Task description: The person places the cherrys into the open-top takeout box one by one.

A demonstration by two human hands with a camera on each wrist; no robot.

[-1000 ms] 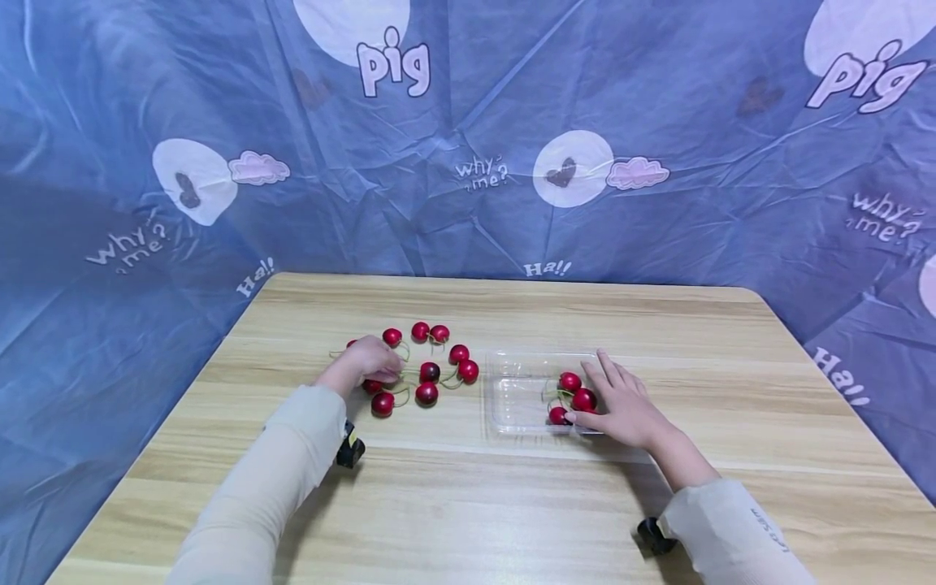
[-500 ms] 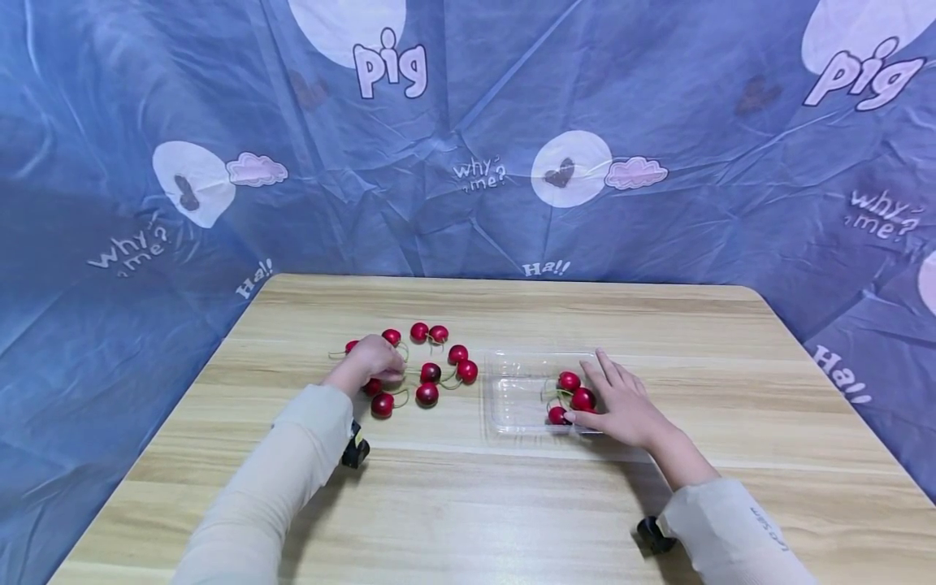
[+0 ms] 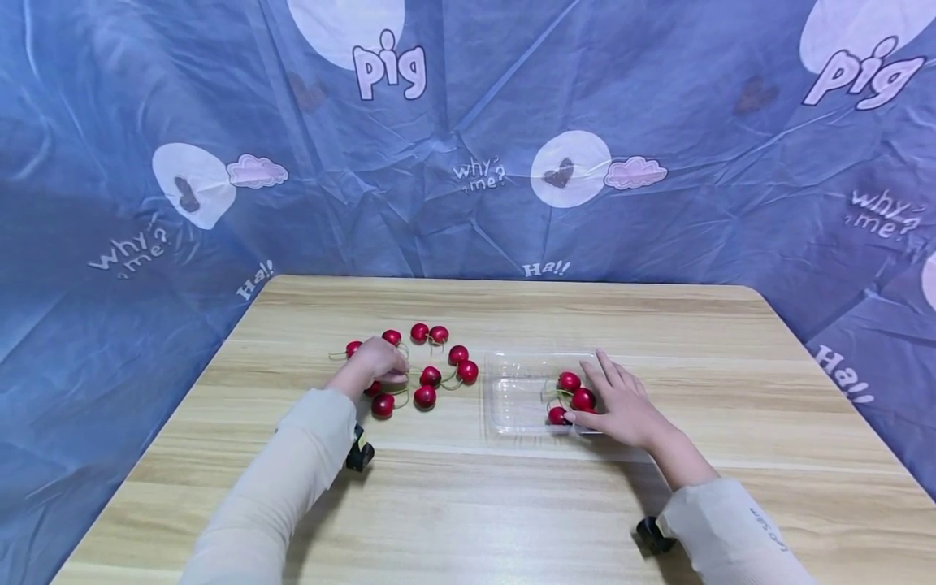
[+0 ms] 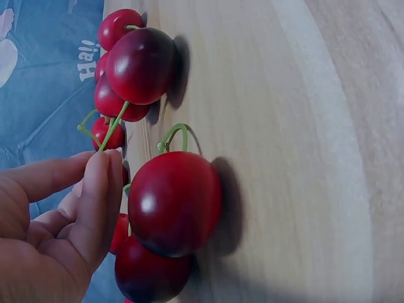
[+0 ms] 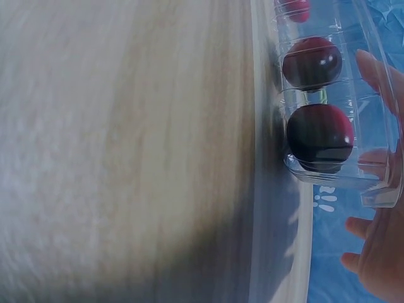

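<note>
My left hand [image 3: 376,361] is low over a loose group of red cherries. In the left wrist view, its thumb and index finger pinch the green stem [image 4: 113,129] of a dark red cherry [image 4: 142,66]. Two other cherries, one with a curled stem [image 4: 175,205], lie beside those fingers. My right hand [image 3: 621,406] rests across the right end of a clear plastic box [image 3: 504,406]. Its fingers are spread and fairly straight, the thumb by a cherry at the near side. Several cherries [image 3: 583,399] lie inside the box's right half, partly covered by the hand.
Other cherries lie around the left hand, including a pair [image 3: 468,372] nearest the box and another pair [image 3: 429,334] farther back. The wooden table [image 3: 468,504] ends at a blue printed cloth [image 3: 468,227] behind. A black wrist camera [image 3: 360,455] hangs under the left sleeve.
My left hand has shifted slightly to the right, uncovering more of the cherry at its far left. One cherry right of it has moved a little nearer. The right hand and box stay put.
</note>
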